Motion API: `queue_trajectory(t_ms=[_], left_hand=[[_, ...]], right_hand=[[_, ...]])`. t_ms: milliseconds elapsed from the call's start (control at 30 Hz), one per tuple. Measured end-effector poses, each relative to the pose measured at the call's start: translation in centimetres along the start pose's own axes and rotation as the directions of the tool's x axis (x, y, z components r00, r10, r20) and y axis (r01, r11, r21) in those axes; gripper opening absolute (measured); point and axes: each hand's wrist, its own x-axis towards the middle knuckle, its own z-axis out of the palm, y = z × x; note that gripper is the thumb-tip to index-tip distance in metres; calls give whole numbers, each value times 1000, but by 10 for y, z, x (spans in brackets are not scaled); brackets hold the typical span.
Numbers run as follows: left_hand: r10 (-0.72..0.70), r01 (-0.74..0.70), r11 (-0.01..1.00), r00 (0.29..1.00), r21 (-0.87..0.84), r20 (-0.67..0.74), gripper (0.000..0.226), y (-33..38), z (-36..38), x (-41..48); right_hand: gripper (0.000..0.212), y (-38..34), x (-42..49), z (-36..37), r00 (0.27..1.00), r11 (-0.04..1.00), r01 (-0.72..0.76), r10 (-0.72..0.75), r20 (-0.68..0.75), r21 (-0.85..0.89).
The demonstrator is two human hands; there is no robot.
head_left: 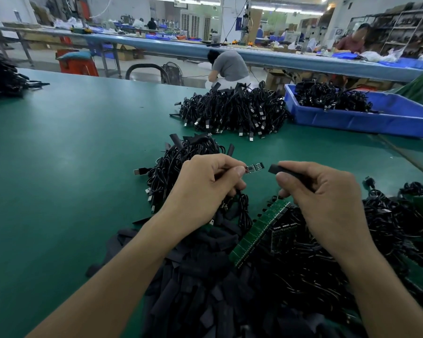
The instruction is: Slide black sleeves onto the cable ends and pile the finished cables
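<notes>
Cable end (254, 167) (small bare circuit board, chip markings too small to read) is pinched between thumb and forefinger of left hand (205, 189). Black sleeve (279, 170) is gripped by curled fingers of right hand (327, 198), mouth just beside the board, apart. Both are held above cable pile (181, 159) on green table (71, 154).

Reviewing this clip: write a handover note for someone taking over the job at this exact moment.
Left hand pinches the bare cable-end board. Right hand pinches a black sleeve, its open end facing the board, a gap between them.
Loose sleeves are heaped nearest; unfinished cables lie to the right.
Done: sleeved cables pile beyond the left hand.
Left: slide this sleeve on, add the cable to that pile, repeat.
</notes>
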Motion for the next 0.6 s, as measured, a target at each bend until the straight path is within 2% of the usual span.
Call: queue_trajectory(t_ms=[333,600], left_hand=[[-14,14,1000,1000,-2,24,12,1,2,-1],[-24,24,1000,999,1,30,12,-1,3,0]], right_hand=[[13,-1,-3,4,998,999,50,-50,-24,5],[23,-3,-3,5,999,999,35,-35,19,-19]])
